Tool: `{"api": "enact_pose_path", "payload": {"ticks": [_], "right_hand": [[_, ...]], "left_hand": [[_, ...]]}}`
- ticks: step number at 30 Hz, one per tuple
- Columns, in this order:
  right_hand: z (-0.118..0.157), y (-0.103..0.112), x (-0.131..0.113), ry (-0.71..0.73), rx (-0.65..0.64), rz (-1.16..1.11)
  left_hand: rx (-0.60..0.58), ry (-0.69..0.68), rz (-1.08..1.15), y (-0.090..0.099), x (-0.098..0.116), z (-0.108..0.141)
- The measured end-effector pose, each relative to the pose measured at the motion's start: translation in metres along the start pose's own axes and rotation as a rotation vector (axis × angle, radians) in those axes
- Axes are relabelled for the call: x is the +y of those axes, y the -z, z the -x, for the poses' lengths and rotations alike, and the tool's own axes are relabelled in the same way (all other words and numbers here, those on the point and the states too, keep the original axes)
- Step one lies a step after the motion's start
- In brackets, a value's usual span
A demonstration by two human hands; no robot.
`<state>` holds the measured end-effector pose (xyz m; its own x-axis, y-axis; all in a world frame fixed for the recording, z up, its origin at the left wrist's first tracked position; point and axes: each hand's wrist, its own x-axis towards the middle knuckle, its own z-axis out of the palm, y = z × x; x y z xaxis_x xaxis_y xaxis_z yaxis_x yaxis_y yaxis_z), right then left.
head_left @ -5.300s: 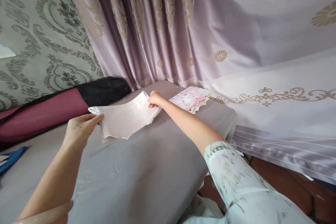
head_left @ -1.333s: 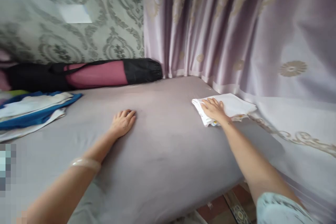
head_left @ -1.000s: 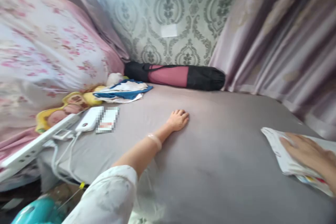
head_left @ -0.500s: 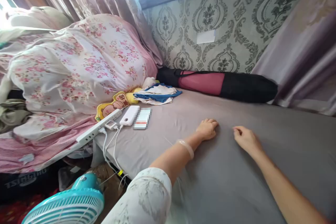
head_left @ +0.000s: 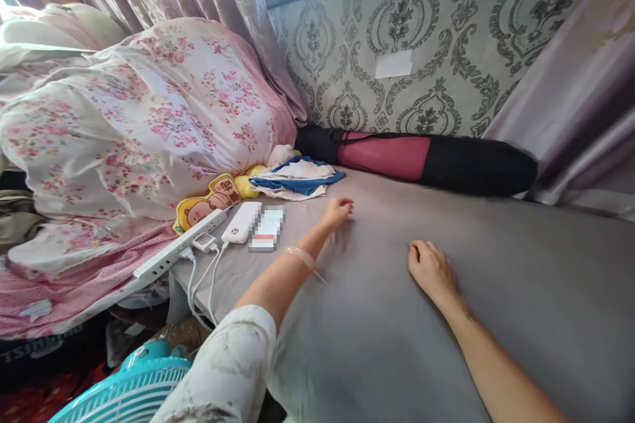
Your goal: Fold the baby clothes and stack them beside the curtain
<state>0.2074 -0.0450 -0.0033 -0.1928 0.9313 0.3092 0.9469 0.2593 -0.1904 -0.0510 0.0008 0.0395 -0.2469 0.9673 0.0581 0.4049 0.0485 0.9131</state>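
Note:
My left hand (head_left: 338,212) is low over the grey sheet (head_left: 377,317), right of the folded blue and white cloth (head_left: 297,178). Its fingers are curled together, and anything inside them is hidden. A pale bracelet (head_left: 303,258) circles the left wrist; a thin pale line shows just past it. Nearer the camera and to the right, my right hand (head_left: 432,271) rests on or just above the sheet. Its fingers are bent in toward the thumb, and I cannot make out anything between them.
Left of my arms lie a phone (head_left: 266,228), a white power bank (head_left: 242,222), a power strip (head_left: 181,244) with cables and a yellow plush (head_left: 208,201). A black and red long bag (head_left: 387,155) lies along the wall. A turquoise fan (head_left: 129,390) stands lower left.
Both my hands have moved left; the left one is also farther from the camera, nearer the folded cloth. The view has shifted slightly.

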Motion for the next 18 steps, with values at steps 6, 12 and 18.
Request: {"api": "enact_pose_path", "payload": {"ticks": [6,12,18], "right_hand": [[0.001,-0.002,-0.002,-0.001,0.016,0.008],[0.001,-0.004,0.0,0.018,0.032,0.015],[0.002,-0.007,0.002,0.044,0.065,-0.004]], "left_hand": [[0.325,0.002,-0.283,0.119,-0.014,-0.044],[0.464,0.016,-0.543,0.19,-0.024,-0.067],[0.485,0.05,-0.699,0.216,-0.044,-0.084]]}}
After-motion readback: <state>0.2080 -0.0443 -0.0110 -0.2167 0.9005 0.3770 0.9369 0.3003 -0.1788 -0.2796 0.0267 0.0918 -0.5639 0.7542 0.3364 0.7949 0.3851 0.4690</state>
